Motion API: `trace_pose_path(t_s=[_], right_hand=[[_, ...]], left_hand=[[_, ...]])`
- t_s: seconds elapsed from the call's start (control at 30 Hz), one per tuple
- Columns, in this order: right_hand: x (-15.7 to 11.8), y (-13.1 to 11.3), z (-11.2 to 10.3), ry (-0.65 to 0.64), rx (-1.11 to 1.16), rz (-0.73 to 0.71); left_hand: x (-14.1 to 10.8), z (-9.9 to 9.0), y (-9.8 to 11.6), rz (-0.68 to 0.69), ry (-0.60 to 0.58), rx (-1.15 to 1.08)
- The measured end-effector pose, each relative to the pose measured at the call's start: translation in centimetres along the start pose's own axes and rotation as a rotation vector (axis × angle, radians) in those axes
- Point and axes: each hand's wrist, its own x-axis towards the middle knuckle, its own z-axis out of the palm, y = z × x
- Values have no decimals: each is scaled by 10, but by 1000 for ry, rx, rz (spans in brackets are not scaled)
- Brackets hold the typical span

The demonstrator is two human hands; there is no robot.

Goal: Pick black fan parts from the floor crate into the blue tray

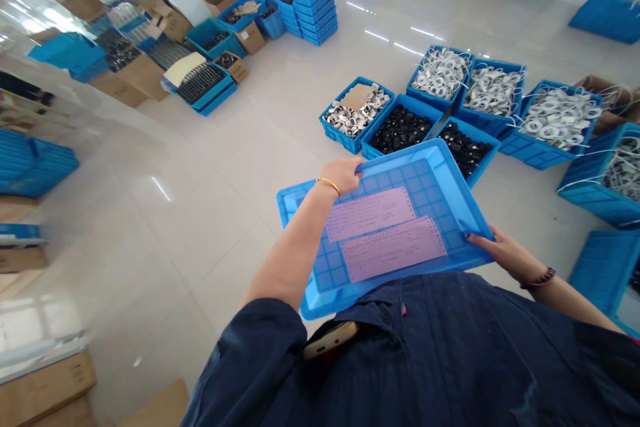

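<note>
Blue plastic tray (pixel 440 177) tilted in mid-air at lower center, left hand (pixel 341 175) pinching its far rim, right hand (pixel 500 250) gripping its right edge, two pink paper sheets (pixel 370 213) lying inside; bins of white cable coils (pixel 493 90) at upper right.

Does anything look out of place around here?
Two pink printed sheets lie in the blue plastic tray, tilted between the left hand and right hand, while the floor crates hold parts instead of paper.
</note>
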Motion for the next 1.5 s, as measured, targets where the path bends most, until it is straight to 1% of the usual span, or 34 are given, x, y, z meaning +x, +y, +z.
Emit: trace_pose_path(t_s=[0.17,0.3,0.4,0.57,0.73,0.9,1.0,1.07,1.1,1.17,1.27,1.33,1.4,1.47,1.5], right_hand=[[1,0,-2,0,-39,-7],[10,2,-4,4,-48,-13],[25,6,-6,-16,-17,-16],[59,6,-5,-26,16,-45],[89,-11,-5,-137,39,-38],[109,-24,1,-273,43,-122],[123,-33,14,-387,48,-152],[134,-42,27,-419,39,-169],[139,-49,35,-422,22,-172],[149,-63,49,-420,-32,-163],[160,-86,74,-417,-95,-158],[165,-98,92,-389,-111,-173],[169,-105,110,-379,-101,-170],[175,-104,126,-382,-72,-154],[178,-101,133,-377,-54,-142]], left_hand=[[4,-2,-1,2,-3,-19],[10,-4,-3,-8,-18,-22],[15,-7,-6,-25,-27,-21],[26,-18,-15,-82,-44,-11],[37,-25,-27,-146,-70,2],[33,-27,-41,-219,-87,16],[21,-22,-56,-256,-99,23],[10,-17,-72,-279,-100,31],[4,-14,-82,-296,-98,28],[-8,-9,-106,-374,-63,-71],[-22,-7,-143,-415,-40,-203],[-26,-11,-163,-471,-38,-219],[-24,-15,-177,-586,-38,-175],[-19,-15,-187,-662,-20,-107],[-16,-11,-190,-664,11,-70]])
